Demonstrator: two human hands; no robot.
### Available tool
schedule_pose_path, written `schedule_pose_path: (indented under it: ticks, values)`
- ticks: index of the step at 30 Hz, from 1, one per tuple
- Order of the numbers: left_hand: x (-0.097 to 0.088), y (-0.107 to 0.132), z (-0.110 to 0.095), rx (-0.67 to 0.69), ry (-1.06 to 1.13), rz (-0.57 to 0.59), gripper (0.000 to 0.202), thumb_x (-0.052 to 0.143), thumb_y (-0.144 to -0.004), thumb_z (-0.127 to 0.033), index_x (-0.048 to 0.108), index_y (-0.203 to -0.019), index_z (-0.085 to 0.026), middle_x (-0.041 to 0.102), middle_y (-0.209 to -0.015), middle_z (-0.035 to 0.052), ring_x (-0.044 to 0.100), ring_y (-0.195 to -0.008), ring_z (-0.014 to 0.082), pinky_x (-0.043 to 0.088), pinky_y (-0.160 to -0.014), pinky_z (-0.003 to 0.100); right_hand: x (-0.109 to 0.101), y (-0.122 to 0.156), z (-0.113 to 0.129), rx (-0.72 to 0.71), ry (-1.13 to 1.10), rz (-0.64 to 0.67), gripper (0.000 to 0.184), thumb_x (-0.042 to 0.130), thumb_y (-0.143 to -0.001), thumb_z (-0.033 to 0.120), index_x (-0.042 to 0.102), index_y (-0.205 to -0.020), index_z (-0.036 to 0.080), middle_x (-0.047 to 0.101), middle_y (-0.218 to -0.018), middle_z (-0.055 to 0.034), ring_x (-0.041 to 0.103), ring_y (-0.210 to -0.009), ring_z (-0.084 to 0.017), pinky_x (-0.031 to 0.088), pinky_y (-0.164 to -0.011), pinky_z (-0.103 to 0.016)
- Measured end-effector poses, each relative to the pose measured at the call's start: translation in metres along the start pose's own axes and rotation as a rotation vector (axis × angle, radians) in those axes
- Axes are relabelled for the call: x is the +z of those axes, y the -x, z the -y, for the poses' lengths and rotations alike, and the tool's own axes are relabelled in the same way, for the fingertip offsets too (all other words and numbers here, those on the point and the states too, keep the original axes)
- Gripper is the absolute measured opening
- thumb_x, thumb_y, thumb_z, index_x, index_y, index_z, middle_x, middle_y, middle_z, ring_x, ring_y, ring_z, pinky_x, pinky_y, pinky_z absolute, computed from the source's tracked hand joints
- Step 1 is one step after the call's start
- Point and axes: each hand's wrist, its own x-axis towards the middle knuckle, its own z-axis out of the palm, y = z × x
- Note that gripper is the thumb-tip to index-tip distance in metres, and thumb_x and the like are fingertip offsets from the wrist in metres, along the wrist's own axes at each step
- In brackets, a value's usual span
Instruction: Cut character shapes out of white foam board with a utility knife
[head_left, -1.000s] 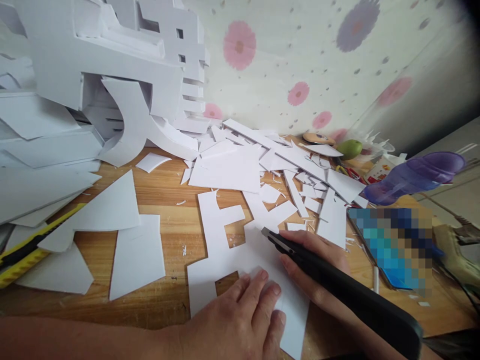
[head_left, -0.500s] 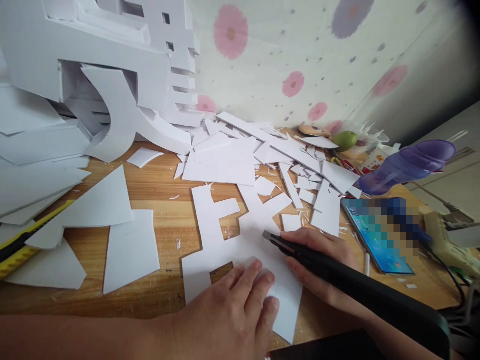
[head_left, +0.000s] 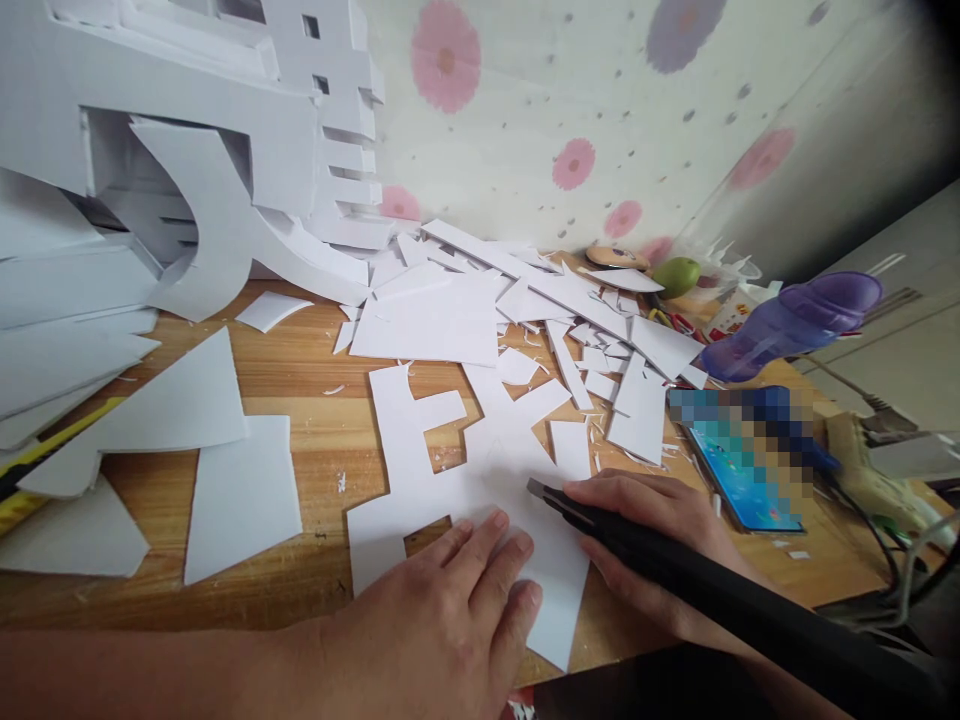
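My left hand [head_left: 442, 615] lies flat, fingers stretched out, pressing down a white cut-out sheet [head_left: 409, 440] with notched rectangular openings on the wooden table [head_left: 315, 400]. My right hand [head_left: 660, 545] is closed around a black utility knife [head_left: 645, 555]. The knife's tip rests on the sheet just right of my left fingertips, and its long black handle runs toward the lower right corner.
White offcuts [head_left: 525, 320] litter the table's middle and back. Larger white pieces [head_left: 225, 480] lie at the left over a yellow-black tool [head_left: 30, 470]. A white foam-board model [head_left: 187, 130] stands at the back left. A phone [head_left: 742, 470], purple bottle [head_left: 795, 325], glue gun [head_left: 877, 480] and green fruit [head_left: 675, 275] crowd the right.
The knife and my right hand have drawn back along the sheet toward me. The view has shifted so that everything sits slightly further left and lower.
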Motion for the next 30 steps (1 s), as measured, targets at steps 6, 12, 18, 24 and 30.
schedule_pose_path:
  ticks: [6,12,18,24,30]
  values:
    - [-0.001,-0.004,0.002,0.000,-0.028,0.020,0.045,0.037,-0.097,-0.038,0.059,-0.126,-0.012,0.055,-0.137,0.0166,0.054,-0.126,0.0326,0.042,-0.097,0.045,-0.004,0.003,0.004,-0.006,-0.006,-0.001,0.033,0.058,-0.083,0.010,0.055,-0.113,0.022,0.069,-0.088,-0.0026,0.067,-0.071,-0.015,0.052,-0.064,-0.024]
    - [0.013,-0.002,0.002,0.000,-0.023,-0.112,0.040,0.045,-0.094,-0.037,0.061,-0.123,-0.014,0.059,-0.133,0.0159,0.056,-0.122,0.0346,0.040,-0.096,0.046,-0.011,0.006,0.010,-0.011,0.046,0.036,0.030,0.054,-0.084,0.009,0.056,-0.110,0.023,0.071,-0.095,-0.0045,0.069,-0.080,-0.016,0.052,-0.067,-0.023]
    - [-0.007,-0.007,0.007,0.055,-0.006,0.014,0.047,0.036,-0.095,-0.036,0.057,-0.127,-0.009,0.055,-0.136,0.0178,0.056,-0.123,0.0339,0.045,-0.094,0.046,-0.013,0.010,0.010,0.003,0.025,0.043,0.026,0.053,-0.085,0.010,0.057,-0.106,0.024,0.071,-0.091,-0.0032,0.068,-0.075,-0.015,0.051,-0.065,-0.022]
    - [-0.010,-0.004,0.006,0.040,-0.006,-0.026,0.046,0.038,-0.094,-0.037,0.058,-0.125,-0.009,0.057,-0.134,0.0171,0.058,-0.120,0.0340,0.043,-0.093,0.046,-0.014,0.012,0.009,0.043,-0.022,0.075,0.027,0.053,-0.084,0.010,0.057,-0.107,0.025,0.070,-0.089,-0.0011,0.067,-0.074,-0.014,0.051,-0.065,-0.022]
    - [-0.003,-0.001,0.002,0.011,-0.046,-0.005,0.044,0.034,-0.096,-0.034,0.055,-0.127,-0.012,0.054,-0.138,0.0158,0.053,-0.126,0.0320,0.040,-0.098,0.045,-0.011,0.012,0.009,0.135,-0.103,0.041,0.029,0.058,-0.080,0.012,0.062,-0.105,0.026,0.070,-0.087,0.0006,0.065,-0.070,-0.012,0.050,-0.063,-0.021]
